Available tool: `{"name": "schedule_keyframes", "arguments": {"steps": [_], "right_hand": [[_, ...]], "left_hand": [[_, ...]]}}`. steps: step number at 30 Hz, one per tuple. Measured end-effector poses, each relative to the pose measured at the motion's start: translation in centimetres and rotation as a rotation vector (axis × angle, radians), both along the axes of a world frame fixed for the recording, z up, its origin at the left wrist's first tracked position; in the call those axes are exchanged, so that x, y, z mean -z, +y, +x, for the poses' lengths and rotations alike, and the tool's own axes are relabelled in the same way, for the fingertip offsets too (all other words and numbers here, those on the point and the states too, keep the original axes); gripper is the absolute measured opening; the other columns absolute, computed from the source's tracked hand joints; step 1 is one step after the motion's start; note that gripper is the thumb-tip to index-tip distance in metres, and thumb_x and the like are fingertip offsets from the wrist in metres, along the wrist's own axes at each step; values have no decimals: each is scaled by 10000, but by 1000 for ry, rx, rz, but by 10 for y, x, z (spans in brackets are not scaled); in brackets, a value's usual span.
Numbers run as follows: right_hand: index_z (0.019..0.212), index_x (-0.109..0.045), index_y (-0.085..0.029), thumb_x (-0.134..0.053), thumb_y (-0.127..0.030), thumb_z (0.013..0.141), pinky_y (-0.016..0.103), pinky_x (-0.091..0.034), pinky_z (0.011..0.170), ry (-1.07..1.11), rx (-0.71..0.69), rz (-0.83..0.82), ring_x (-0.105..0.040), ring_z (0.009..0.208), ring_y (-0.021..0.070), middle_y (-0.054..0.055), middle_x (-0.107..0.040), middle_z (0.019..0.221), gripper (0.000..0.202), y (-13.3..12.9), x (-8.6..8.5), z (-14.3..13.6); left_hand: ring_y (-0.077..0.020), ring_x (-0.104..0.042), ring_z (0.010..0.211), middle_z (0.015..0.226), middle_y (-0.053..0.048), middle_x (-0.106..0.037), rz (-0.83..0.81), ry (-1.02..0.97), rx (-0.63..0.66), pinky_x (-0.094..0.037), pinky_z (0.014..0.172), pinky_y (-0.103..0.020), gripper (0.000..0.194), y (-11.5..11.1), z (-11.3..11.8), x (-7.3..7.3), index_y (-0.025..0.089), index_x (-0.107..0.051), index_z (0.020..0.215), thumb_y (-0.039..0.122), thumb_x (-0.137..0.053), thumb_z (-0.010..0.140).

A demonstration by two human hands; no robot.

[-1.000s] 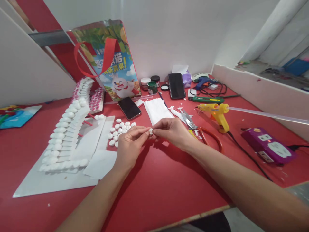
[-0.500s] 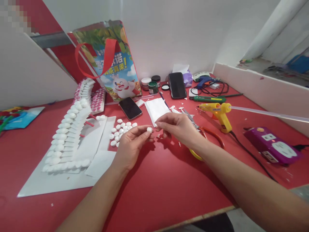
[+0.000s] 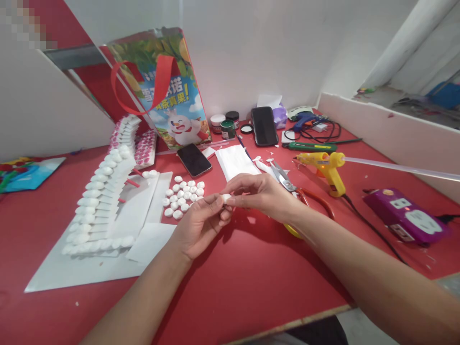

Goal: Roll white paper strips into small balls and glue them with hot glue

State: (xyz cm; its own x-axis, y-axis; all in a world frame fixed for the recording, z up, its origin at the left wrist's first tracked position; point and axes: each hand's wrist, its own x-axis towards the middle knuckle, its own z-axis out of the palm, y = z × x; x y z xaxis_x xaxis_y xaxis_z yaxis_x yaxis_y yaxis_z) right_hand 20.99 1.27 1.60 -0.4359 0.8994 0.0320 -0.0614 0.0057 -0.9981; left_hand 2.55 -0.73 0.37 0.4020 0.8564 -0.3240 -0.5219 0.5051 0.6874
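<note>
Between my two hands is a small white rounded piece [image 3: 226, 197], partly covered by the fingertips. My left hand [image 3: 197, 227] pinches it from the left with thumb and forefinger. The thumb and fingers of my right hand [image 3: 260, 194] close on its other side. Just left of the hands, several similar white pieces [image 3: 180, 195] lie in a loose group on the red table [image 3: 230, 282]. Behind the right hand lies a folded white tissue [image 3: 233, 162]. Scissors [image 3: 283, 178] with red and yellow handles rest under the right forearm, partly hidden.
At left, a white model edged with rounded pieces [image 3: 88, 211] stands on a white board [image 3: 46, 273]. Behind are a printed bag [image 3: 179, 105], two phones [image 3: 194, 160] and paint jars [image 3: 227, 129]. A yellow glue gun [image 3: 330, 170] and purple power strip [image 3: 406, 215] sit at right.
My right hand has moved slightly left and down, and its fingertips now meet the white piece in my left hand. The left hand has turned a little, with its fingers curled more.
</note>
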Motion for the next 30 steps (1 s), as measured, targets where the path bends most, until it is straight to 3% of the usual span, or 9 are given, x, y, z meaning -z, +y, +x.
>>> {"name": "schedule_keyframes", "arguments": {"steps": [7, 9, 12, 15, 18, 22, 30], "right_hand": [[935, -737, -136, -842, -395, 760, 261, -501, 637, 54, -40, -86, -658, 671, 130, 15, -718, 749, 330, -4, -1, -3], [1043, -711, -142, -823, -367, 781, 265, -518, 633, 88, -45, -115, -674, 666, 136, 5, -714, 751, 363, -4, -1, -3], [1122, -683, -153, -812, -334, 787, 261, -539, 592, 112, 81, -129, -651, 637, 116, 0, -702, 821, 402, -4, -2, -2], [1031, -705, -136, -802, -355, 799, 247, -532, 552, 58, 200, -127, -599, 576, 91, -4, -677, 770, 333, -2, -1, -2], [892, -708, -127, -816, -427, 774, 232, -510, 500, 44, 170, -185, -591, 543, 87, 12, -684, 751, 340, -3, 0, -3], [828, -716, -119, -854, -538, 693, 210, -450, 433, 49, 46, -268, -540, 496, 77, -4, -648, 656, 461, -6, -1, -8], [748, -683, -118, -919, -435, 614, 194, -328, 407, -2, 59, -340, -416, 465, 46, -58, -532, 552, 418, -8, 4, -12]], "left_hand": [[-57, -597, 574, 663, -16, -680, 36, 65, 4, -517, 573, -137, 281, -1, -1, -3, 112, -747, 726, 263, -956, 615], [-81, -623, 603, 687, -23, -695, 138, 160, -4, -538, 606, -172, 268, 0, -2, -1, 126, -758, 776, 323, -916, 686], [-103, -642, 645, 751, -15, -713, 341, 420, -116, -551, 657, -219, 223, 2, -7, 2, 163, -762, 885, 339, -847, 779], [-110, -636, 724, 829, -6, -700, 601, 731, -245, -537, 716, -235, 144, 2, -11, 6, 189, -745, 917, 299, -792, 836], [-108, -606, 756, 877, -8, -665, 867, 949, -303, -512, 731, -240, 67, 2, -13, 7, 195, -722, 920, 245, -734, 879], [-102, -573, 714, 849, -5, -629, 1052, 1023, -285, -493, 678, -237, 36, -1, -10, 5, 190, -694, 929, 172, -686, 898], [-133, -616, 785, 887, -40, -676, 1254, 1075, -220, -510, 729, -270, 152, -4, -8, 3, 172, -695, 1009, 82, -631, 903]]}}
